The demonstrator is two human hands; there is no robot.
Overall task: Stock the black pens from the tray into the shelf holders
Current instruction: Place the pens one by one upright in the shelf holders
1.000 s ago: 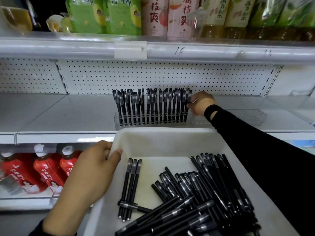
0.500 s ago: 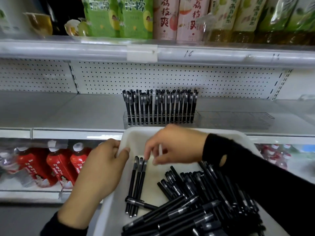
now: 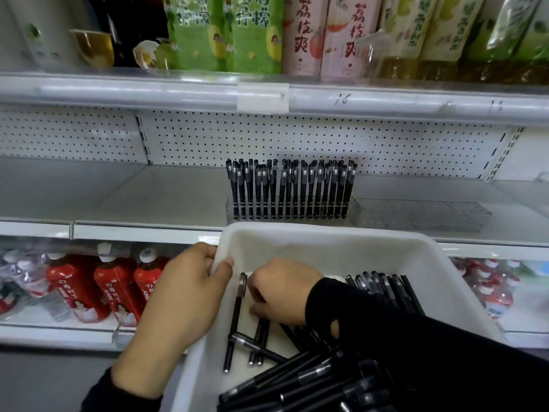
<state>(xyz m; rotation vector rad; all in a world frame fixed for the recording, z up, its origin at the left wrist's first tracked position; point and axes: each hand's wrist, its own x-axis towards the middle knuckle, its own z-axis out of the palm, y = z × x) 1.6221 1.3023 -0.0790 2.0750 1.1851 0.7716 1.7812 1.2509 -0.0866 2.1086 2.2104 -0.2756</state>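
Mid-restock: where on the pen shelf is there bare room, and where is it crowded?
Free: the empty clear holder right of the full holder, the bare shelf left of it, and the tray's far end. Crowded: the full holder, and the tray's near end, piled with pens.

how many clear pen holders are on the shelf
2. The filled holder stands on the shelf behind the tray, packed with upright black pens; the empty holder sits beside it on the right. I see no others.

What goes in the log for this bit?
left hand: grips tray | right hand: on pens in tray | right holder: empty
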